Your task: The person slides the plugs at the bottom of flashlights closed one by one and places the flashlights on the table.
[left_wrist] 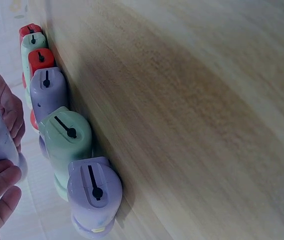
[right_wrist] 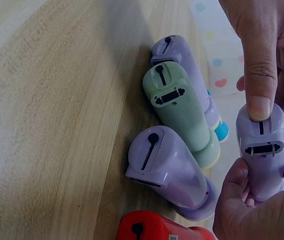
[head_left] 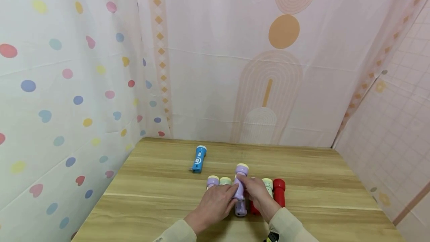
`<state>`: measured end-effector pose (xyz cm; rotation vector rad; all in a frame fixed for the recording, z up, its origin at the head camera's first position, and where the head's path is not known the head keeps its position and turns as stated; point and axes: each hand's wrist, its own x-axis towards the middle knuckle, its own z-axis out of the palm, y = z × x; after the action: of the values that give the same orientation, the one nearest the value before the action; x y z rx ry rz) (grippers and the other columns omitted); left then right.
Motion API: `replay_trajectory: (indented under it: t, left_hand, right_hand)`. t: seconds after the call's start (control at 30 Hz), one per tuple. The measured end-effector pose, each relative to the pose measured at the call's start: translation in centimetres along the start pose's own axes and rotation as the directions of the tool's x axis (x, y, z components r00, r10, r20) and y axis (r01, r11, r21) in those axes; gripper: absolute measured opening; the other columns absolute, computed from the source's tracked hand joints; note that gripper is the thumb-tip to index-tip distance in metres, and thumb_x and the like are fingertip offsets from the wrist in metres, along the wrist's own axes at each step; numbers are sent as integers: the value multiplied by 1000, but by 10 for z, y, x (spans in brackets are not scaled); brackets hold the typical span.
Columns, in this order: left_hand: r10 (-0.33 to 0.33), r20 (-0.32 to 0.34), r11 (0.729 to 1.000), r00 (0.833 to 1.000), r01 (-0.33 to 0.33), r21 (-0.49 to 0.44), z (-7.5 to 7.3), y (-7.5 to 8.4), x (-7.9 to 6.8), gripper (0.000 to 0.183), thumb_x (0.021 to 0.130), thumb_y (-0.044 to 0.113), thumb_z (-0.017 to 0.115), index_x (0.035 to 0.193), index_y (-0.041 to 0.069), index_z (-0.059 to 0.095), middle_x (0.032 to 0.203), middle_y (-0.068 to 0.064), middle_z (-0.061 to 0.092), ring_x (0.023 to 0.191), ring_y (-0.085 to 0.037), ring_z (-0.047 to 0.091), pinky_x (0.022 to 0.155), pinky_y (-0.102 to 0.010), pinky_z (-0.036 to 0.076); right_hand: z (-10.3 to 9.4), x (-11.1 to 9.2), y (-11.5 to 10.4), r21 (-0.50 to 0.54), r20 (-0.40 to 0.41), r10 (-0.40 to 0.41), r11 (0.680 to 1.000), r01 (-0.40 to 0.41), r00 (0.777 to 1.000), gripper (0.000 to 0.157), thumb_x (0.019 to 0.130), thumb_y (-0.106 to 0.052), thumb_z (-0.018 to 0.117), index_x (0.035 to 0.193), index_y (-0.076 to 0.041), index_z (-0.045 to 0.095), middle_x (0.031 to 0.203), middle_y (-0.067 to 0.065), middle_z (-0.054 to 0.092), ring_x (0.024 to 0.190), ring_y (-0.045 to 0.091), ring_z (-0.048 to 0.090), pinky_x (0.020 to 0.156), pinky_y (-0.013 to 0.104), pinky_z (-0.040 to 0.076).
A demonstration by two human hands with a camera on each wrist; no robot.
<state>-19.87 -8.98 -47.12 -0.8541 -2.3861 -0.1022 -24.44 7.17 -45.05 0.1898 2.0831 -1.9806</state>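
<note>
Both hands hold a light purple flashlight [head_left: 239, 189] with a pale yellow rim above the row on the table. My right hand [head_left: 258, 193] grips its body from the right. From the left, my left hand [head_left: 215, 202] holds the tail end, its thumb [right_wrist: 259, 107] pressing the slotted end face. Two thin metal prongs [right_wrist: 263, 149] show at that end. Below lie a purple flashlight [left_wrist: 94, 192], a green flashlight [left_wrist: 69, 140] and another purple flashlight [left_wrist: 49, 90], side by side. A red flashlight [right_wrist: 151, 227] is beside them.
A second green flashlight [head_left: 267, 183] and a second red flashlight [head_left: 279, 191] end the row at the right. Farther back on the wooden table [head_left: 161, 189] lies a blue flashlight [head_left: 199, 160]. Patterned curtains [head_left: 208, 66] hang behind and at both sides.
</note>
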Motion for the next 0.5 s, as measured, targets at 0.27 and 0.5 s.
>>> replay_trajectory:
  t: [0.27, 0.5]
  left_hand:
    - [5, 17, 1000, 1000, -5, 1, 1, 0, 1, 43, 89, 28, 73, 126, 7, 64, 101, -1, 68, 84, -15, 65, 67, -31, 51]
    - [9, 10, 1000, 1000, -8, -14, 3, -1, 0, 41, 89, 24, 72, 126, 7, 64, 104, -2, 69, 84, -16, 66, 68, -31, 52]
  right_hand:
    - [-1, 2, 1, 14, 5, -2, 1000, 2, 1000, 45, 96, -30, 64, 108, 14, 62, 83, 5, 67, 75, 14, 62, 70, 31, 53]
    - [-2, 4, 2, 31, -8, -1, 1000, 1, 1000, 43, 95, -28, 65, 105, 13, 64, 76, 2, 65, 69, 13, 60, 65, 28, 52]
